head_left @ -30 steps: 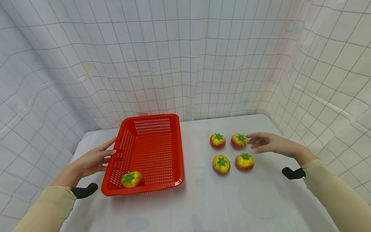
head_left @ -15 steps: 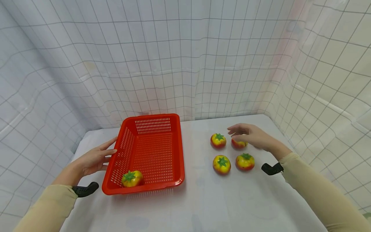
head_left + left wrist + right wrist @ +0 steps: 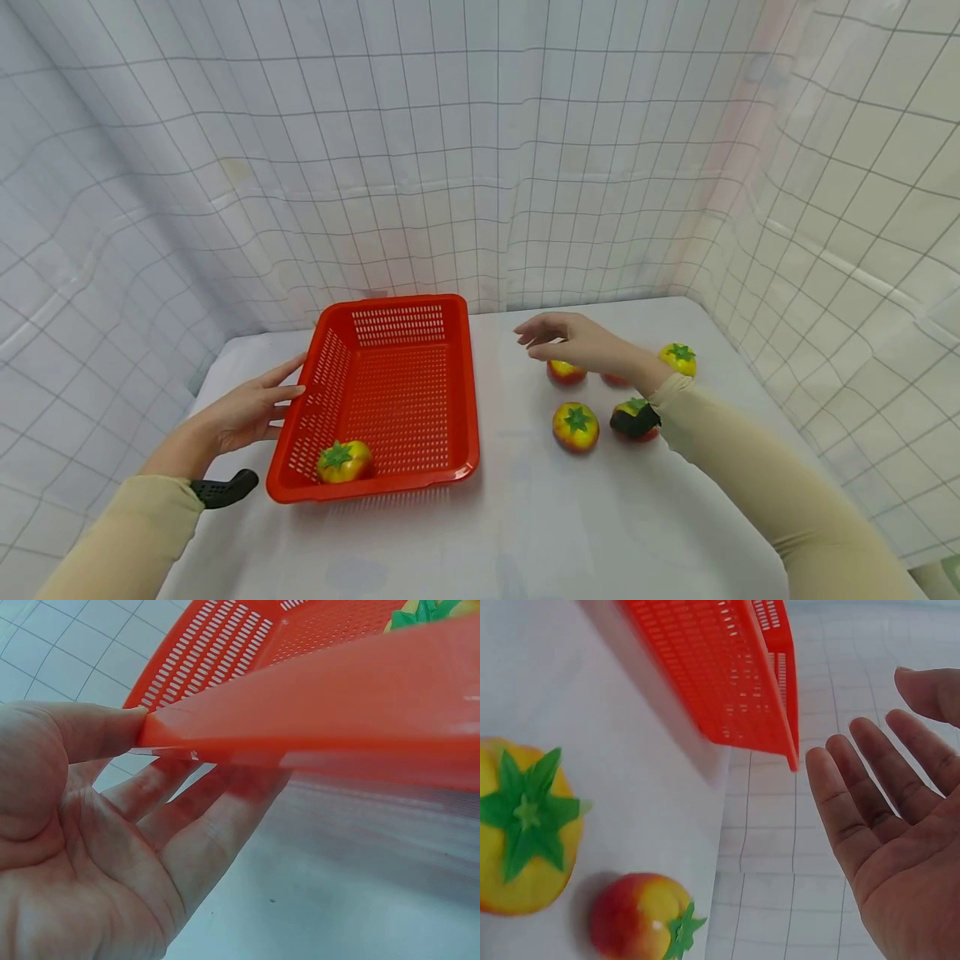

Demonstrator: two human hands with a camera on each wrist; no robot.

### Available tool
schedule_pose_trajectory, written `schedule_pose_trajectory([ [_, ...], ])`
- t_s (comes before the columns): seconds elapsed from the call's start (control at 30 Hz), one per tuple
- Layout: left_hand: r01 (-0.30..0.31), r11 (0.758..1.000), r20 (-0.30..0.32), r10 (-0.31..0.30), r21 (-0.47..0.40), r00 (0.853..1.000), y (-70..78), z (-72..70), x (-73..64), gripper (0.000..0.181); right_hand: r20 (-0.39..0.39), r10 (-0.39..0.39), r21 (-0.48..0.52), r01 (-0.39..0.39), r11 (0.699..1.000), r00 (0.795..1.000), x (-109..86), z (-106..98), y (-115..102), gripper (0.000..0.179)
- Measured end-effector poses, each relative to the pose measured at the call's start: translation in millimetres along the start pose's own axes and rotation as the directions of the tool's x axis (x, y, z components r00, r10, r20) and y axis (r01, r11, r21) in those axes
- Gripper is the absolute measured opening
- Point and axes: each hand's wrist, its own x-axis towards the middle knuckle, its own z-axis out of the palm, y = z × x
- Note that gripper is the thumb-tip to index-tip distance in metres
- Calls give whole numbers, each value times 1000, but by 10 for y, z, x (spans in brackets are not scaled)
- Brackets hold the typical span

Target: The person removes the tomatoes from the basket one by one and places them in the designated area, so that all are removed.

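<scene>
My left hand [image 3: 243, 412] holds the left rim of a red perforated plastic basket [image 3: 471, 392]; in the left wrist view the thumb lies over the rim and the fingers beneath it. One yellow-red tomato-like fruit [image 3: 345, 461] with a green star-shaped cap lies in the basket's near left corner. My right hand [image 3: 577, 340] hovers with relaxed fingers and holds nothing. It overlaps a back fruit [image 3: 567, 372] and mostly hides another beside it. A front fruit [image 3: 576, 427] shows fully, while the black wrist mount partly covers its neighbour [image 3: 637, 405]. Another fruit [image 3: 678, 359] sits farther right.
A white table [image 3: 525, 533] carries everything. White curtains [image 3: 390, 167] with a grid pattern hang behind it and along both sides. Black camera mounts [image 3: 225, 489] stick out from the wrists.
My right hand has moved left across the back fruits toward the basket, with nothing in it. The far-right fruit, hidden behind that hand before, now shows. My left hand stays at the rim.
</scene>
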Motion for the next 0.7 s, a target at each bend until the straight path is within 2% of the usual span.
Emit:
schedule_pose_trajectory([
  [0.33,3,1000,-10,-3,3,1000,-5,22,-1,77,97,-102,18,101,995,990,337,287,-244,41],
  [0.57,3,1000,-19,-3,8,1000,-7,24,-14,79,158,-154,43,149,988,975,538,456,-365,37],
  [0.7,2,1000,-17,-2,6,1000,-4,27,-20,79,190,-184,18,184,983,964,694,570,-486,39],
])
